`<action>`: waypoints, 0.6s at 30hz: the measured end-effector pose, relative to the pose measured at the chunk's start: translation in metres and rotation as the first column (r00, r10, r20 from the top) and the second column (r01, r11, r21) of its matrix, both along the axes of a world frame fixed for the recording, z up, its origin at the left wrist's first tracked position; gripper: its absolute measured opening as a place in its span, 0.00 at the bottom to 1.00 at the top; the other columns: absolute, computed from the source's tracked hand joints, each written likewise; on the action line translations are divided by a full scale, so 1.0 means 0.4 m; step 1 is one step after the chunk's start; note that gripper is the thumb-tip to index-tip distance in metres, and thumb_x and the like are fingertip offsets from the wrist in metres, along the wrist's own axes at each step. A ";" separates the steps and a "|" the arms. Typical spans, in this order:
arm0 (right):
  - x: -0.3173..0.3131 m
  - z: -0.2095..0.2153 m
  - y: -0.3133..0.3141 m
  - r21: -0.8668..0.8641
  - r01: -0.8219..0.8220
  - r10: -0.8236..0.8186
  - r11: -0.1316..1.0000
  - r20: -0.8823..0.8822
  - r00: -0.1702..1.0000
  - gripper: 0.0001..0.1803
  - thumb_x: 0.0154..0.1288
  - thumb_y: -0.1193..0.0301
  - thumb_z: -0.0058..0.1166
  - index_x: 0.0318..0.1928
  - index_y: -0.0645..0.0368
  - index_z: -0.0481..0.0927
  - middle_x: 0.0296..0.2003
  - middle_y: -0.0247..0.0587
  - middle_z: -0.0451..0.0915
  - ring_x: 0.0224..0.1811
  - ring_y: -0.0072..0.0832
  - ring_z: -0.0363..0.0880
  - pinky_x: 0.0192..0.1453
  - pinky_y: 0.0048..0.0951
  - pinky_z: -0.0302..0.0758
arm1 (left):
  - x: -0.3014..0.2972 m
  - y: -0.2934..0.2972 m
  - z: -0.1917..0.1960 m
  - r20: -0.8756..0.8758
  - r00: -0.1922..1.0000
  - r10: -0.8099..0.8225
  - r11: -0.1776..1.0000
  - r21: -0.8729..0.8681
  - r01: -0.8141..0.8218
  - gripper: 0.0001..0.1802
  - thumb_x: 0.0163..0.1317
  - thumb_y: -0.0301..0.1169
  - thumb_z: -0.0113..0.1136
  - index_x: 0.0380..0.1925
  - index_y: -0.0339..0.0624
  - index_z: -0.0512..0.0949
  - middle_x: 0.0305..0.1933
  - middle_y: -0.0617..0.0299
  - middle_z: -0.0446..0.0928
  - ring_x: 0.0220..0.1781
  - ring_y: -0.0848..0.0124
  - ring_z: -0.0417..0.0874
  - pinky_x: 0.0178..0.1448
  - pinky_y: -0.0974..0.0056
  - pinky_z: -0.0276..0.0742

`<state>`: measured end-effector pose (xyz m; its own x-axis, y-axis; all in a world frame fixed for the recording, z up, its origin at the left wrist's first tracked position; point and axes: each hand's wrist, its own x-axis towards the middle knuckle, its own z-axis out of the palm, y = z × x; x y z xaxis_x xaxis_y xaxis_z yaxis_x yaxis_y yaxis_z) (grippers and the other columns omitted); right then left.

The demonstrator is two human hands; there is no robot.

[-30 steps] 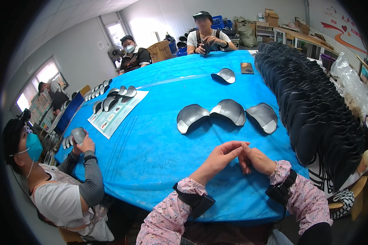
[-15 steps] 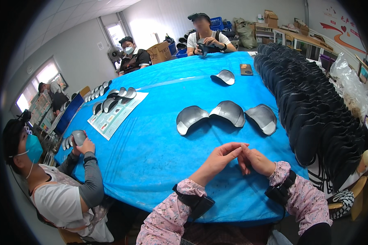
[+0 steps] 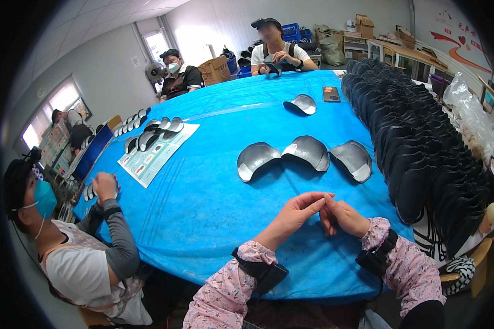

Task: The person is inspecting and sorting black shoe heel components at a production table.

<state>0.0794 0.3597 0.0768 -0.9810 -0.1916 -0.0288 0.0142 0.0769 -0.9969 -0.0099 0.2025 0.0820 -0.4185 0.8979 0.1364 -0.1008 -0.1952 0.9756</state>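
Both hands are meeting fingertip to fingertip low centre of frame, left hand (image 3: 297, 213) and right hand (image 3: 343, 217) pinching together on nothing I can make out, with the nearest grey moulded shell (image 3: 309, 152) lying just above them on the blue bench (image 3: 203, 203), slightly nearer the right.

bare blue cloth (image 3: 203, 208) left, grey shells (image 3: 307, 153) ahead

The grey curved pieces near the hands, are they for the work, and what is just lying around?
For the work: left hand and right hand, fingertips touching; three grey curved pieces; black stack.

Lying about: printed sheet, small dark card, cardboard boxes.
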 end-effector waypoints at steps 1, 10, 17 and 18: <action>0.001 -0.001 0.003 0.001 0.004 -0.004 1.000 0.005 1.000 0.36 0.68 0.43 0.21 0.20 0.59 0.68 0.15 0.33 0.70 0.17 0.20 0.72 0.23 0.18 0.68 | 0.001 0.003 0.001 -0.001 1.000 -0.005 1.000 -0.001 0.005 0.18 0.65 0.36 0.50 0.52 0.40 0.72 0.42 0.65 0.77 0.48 0.77 0.74 0.58 0.68 0.64; -0.031 -0.038 -0.024 0.056 0.014 -0.013 0.998 -0.018 1.000 0.35 0.68 0.43 0.23 0.22 0.59 0.69 0.16 0.34 0.70 0.18 0.22 0.72 0.23 0.19 0.67 | -0.018 -0.037 -0.008 0.008 1.000 0.005 0.999 -0.053 -0.005 0.17 0.66 0.36 0.48 0.51 0.39 0.72 0.37 0.64 0.77 0.44 0.76 0.75 0.52 0.68 0.69; 0.003 -0.023 0.001 0.029 0.146 -0.146 0.989 -0.002 0.989 0.38 0.67 0.42 0.19 0.18 0.59 0.68 0.11 0.37 0.70 0.13 0.23 0.70 0.18 0.19 0.66 | -0.010 0.028 -0.026 0.036 0.999 -0.025 0.991 0.132 0.020 0.14 0.64 0.31 0.50 0.47 0.34 0.73 0.32 0.63 0.78 0.34 0.77 0.77 0.44 0.69 0.73; -0.006 -0.025 -0.010 0.026 0.144 -0.144 0.989 -0.011 0.990 0.38 0.68 0.42 0.19 0.17 0.59 0.68 0.10 0.37 0.69 0.12 0.23 0.69 0.18 0.19 0.66 | -0.012 0.017 -0.027 0.060 0.998 -0.023 0.990 0.141 0.014 0.14 0.64 0.31 0.50 0.47 0.34 0.73 0.32 0.63 0.78 0.34 0.77 0.78 0.44 0.69 0.73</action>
